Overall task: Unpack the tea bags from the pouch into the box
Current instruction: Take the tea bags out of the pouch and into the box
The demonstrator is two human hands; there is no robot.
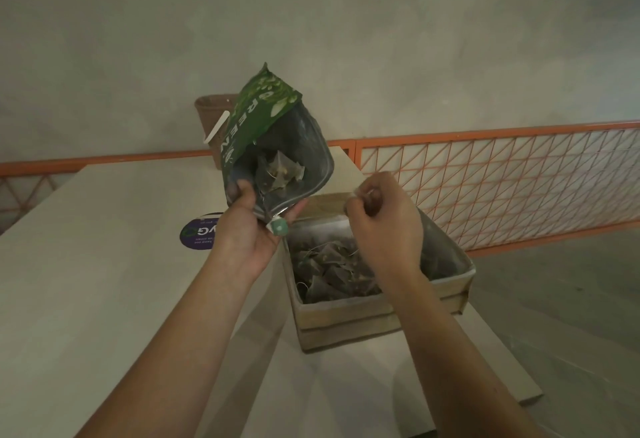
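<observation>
While the pouch [273, 132] is held up in the left hand [254, 229], its open mouth is tipped toward the viewer, w/ a few tea bags [280, 171] seen inside. The left fingers [239, 188] and thumb are curled round the pouch's lower edge, gripping it; a small green tag [280, 228] is seen at the palm. The right hand [381, 226] is raised over the box [346, 320], its fingers curled and pinched together at the top; sth small and pale seems to be pinched there, but what it is can't be told. The box is set on the table [104, 281], just right of the left hand, and a heap of tea bags [332, 271] is seen inside it. A purple round sticker [197, 235] is seen on the table left of the box. Behind the pouch a brown basket [211, 115] is partly hidden. An orange mesh railing [502, 174] is seen at right.
</observation>
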